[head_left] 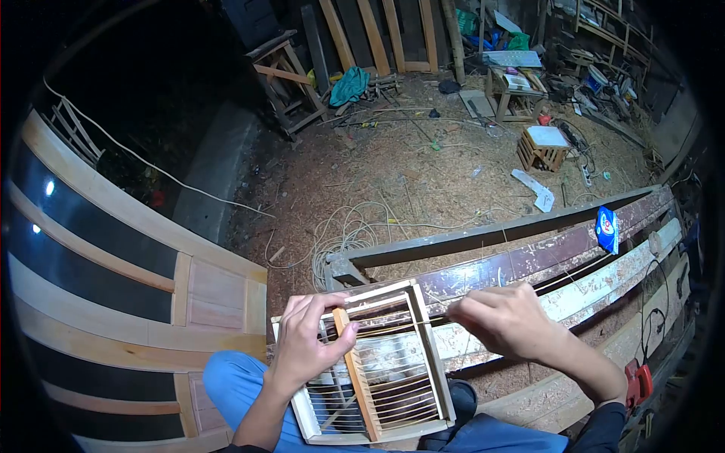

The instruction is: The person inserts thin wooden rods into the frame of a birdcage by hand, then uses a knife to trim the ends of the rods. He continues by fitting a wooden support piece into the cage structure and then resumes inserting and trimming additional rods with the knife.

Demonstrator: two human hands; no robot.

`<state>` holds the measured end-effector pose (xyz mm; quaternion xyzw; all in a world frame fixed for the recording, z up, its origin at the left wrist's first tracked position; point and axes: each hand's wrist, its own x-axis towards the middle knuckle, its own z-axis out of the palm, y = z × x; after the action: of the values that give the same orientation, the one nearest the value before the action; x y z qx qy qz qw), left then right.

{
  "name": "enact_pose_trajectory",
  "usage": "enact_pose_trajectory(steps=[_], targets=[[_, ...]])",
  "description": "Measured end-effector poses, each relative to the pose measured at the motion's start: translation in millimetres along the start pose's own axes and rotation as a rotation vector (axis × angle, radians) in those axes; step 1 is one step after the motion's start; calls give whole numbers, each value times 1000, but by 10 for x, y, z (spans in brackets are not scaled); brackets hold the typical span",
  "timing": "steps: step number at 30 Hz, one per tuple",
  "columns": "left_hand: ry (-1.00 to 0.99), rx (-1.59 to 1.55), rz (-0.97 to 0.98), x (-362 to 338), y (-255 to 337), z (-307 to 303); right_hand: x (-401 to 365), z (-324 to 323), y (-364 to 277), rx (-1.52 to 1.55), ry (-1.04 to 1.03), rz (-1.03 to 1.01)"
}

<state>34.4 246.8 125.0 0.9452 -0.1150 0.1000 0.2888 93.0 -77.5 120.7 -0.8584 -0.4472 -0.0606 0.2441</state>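
Note:
A small rectangular wooden frame (433, 355) strung with thin parallel rods rests tilted over my lap and the bench edge. An orange-brown slat (355, 370) crosses its middle, and the rods pass through it. My left hand (306, 340) grips the frame at its upper left, with fingers over the slat's top end and the thumb beside it. Just right of the frame, my right hand (502, 321) is closed in a fist. From it a thin rod (411, 325) runs left across the frame's right side toward the slat; its gripped end is hidden by my fingers.
A worn plank bench (544, 264) stretches to the right, carrying a blue packet (606, 230). A red clamp-like tool (639, 383) lies at right. Large wooden door panels (219, 294) stand at left. Coiled cable (351, 230), a slatted crate (544, 151) and shavings cover the floor.

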Motion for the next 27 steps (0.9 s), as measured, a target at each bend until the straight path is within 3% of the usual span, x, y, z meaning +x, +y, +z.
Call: enact_pose_trajectory(steps=[4, 8, 13, 14, 18, 22, 24, 26, 27], targets=[[-67, 0, -38, -43, -13, -71, 28, 15, -19, 110, 36, 33], [-108, -132, -107, -80, -59, -158, 58, -32, -55, 25, -133, 93], [-177, -329, -159, -168, -204, -255, 69, 95, -116, 126, -61, 94], [-178, -266, -96, -174, -208, -267, 72, 133, -178, 179, -37, 111], [-174, -89, 49, -230, -180, -306, 269, 71, -592, 385, -276, 396], [-169, 153, 104, -360, -270, -468, 296, 220, -735, 271, -210, 449], [-135, 199, 39, -488, -373, -532, 303, 230, -772, 195, -208, 501], [-62, -2, -227, -614, -522, -527, 332, 253, -739, 278, -159, 554], [-22, -162, -214, -627, -595, -475, 358, 259, -713, 295, -148, 569]])
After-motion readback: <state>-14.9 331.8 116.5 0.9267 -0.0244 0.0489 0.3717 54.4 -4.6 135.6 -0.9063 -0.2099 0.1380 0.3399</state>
